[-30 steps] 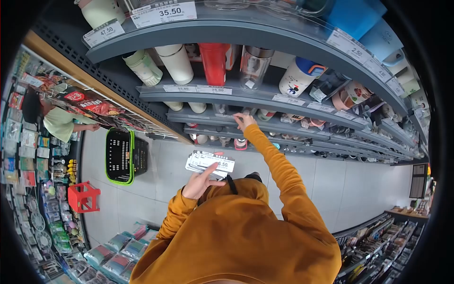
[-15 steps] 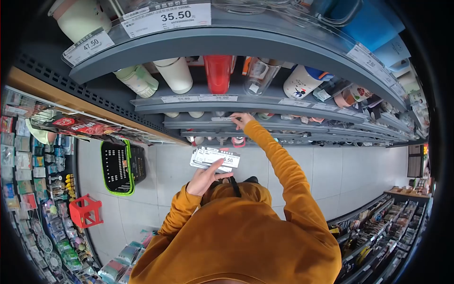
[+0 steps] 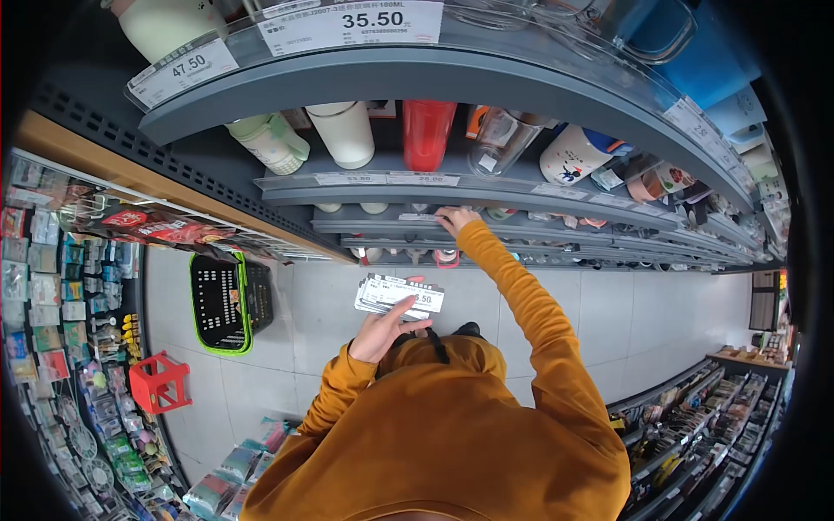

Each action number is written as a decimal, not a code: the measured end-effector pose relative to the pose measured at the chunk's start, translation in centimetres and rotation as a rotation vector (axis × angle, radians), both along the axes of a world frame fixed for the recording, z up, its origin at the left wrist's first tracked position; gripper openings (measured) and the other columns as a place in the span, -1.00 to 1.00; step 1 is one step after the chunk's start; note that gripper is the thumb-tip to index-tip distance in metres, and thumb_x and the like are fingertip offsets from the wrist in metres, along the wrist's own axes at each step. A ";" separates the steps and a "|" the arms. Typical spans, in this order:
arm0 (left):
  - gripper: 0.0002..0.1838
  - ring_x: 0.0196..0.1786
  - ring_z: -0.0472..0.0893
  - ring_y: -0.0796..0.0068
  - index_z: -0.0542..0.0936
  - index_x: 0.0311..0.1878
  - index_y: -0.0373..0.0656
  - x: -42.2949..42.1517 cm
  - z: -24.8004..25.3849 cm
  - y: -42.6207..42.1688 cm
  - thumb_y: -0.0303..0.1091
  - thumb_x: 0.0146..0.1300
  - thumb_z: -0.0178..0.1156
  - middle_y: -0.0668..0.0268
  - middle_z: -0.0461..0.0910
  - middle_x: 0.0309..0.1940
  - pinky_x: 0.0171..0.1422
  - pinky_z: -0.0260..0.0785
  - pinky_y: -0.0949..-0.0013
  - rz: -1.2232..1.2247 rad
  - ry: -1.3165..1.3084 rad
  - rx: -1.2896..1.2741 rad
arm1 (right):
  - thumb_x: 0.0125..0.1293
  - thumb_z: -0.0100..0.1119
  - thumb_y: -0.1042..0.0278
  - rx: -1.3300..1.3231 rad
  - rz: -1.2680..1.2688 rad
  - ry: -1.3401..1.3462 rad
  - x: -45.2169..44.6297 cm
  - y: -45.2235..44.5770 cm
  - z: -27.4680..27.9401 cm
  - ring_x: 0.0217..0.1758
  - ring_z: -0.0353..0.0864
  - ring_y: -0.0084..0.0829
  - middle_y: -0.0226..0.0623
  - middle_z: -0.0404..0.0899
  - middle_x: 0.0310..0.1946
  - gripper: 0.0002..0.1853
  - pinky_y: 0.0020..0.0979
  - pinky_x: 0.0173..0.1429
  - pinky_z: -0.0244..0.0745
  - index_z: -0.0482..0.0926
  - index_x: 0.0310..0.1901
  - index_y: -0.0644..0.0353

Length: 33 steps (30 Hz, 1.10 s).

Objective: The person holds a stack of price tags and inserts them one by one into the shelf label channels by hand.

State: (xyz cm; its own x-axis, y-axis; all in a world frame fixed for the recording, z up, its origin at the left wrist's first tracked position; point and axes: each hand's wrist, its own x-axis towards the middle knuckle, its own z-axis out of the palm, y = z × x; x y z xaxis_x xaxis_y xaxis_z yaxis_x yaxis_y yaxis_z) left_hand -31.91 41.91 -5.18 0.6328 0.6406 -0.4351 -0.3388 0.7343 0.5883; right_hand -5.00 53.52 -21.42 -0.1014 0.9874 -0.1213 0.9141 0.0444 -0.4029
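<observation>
My left hand (image 3: 379, 337) grips a fanned stack of white printed price tags (image 3: 395, 293) in front of my body, the thumb lying over the top tag. My right hand (image 3: 457, 220) reaches out to the front edge of a lower shelf (image 3: 373, 227). Its fingers are bent together at the right end of a price tag (image 3: 419, 217) on that edge; whether they pinch the tag or the label strip is too small to tell. On the shelf above stand a red tumbler (image 3: 427, 137), a white tumbler (image 3: 342, 135) and a clear glass cup (image 3: 502, 144).
Large price labels (image 3: 352, 28) line the top shelf edge, close to my head. A black basket with a green rim (image 3: 219, 304) and a red stool (image 3: 160, 383) stand on the tiled floor to the left. Hanging goods (image 3: 52, 286) fill the left wall; more racks (image 3: 695, 425) are behind right.
The view has shifted slightly, so the shelves appear further right. My right hand stays at the same tag, its fingers more curled. My left hand still holds the price tags.
</observation>
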 end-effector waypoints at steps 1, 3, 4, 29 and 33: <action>-0.54 0.16 0.53 0.38 0.28 0.37 -0.18 -0.2 -0.1 0.0 -0.37 0.45 0.01 0.17 0.45 0.21 0.16 0.51 0.20 0.007 0.001 0.004 | 0.36 0.05 0.06 0.010 0.007 -0.012 -0.1 0.0 0.4 -0.11 0.62 -0.05 -0.27 0.66 -0.15 -0.76 -0.07 -0.05 0.54 0.60 -0.06 -0.10; -0.55 0.18 0.52 0.37 0.28 0.36 -0.17 -0.5 0.0 -0.1 -0.36 0.44 0.01 0.15 0.45 0.23 0.17 0.50 0.21 0.014 0.005 0.011 | 0.37 0.03 0.07 0.028 0.023 -0.035 0.1 -0.1 1.1 -0.12 0.63 -0.07 -0.28 0.67 -0.17 -0.77 -0.07 -0.08 0.55 0.59 -0.06 -0.12; -0.55 0.18 0.52 0.37 0.29 0.36 -0.17 -0.6 0.2 0.0 -0.36 0.45 0.01 0.15 0.45 0.23 0.18 0.49 0.21 0.014 0.008 0.014 | 0.37 0.02 0.08 0.036 0.047 -0.045 0.4 -0.1 1.0 -0.12 0.63 -0.08 -0.29 0.67 -0.17 -0.78 -0.08 -0.09 0.55 0.59 -0.07 -0.12; -0.71 -0.11 0.63 0.40 0.47 0.09 -0.33 1.7 1.0 0.6 -0.38 0.39 0.13 0.23 0.56 -0.06 -0.12 0.64 0.31 0.155 0.163 0.100 | 0.40 0.11 0.19 0.131 -0.296 0.694 -3.2 -7.4 9.0 -0.49 0.58 -0.46 -0.42 0.61 -0.27 -0.77 -0.43 -0.38 0.46 0.61 -0.07 0.12; -0.70 -0.12 0.63 0.43 0.48 0.11 -0.33 3.4 1.9 0.9 -0.37 0.40 0.12 0.23 0.58 -0.07 -0.16 0.64 0.34 0.140 0.174 0.172 | 0.48 0.00 0.23 0.014 -0.397 1.286 -2.3 -12.5 15.2 -0.52 0.44 -0.64 -0.32 0.61 -0.39 -0.71 -0.59 -0.35 0.39 0.57 -0.14 0.32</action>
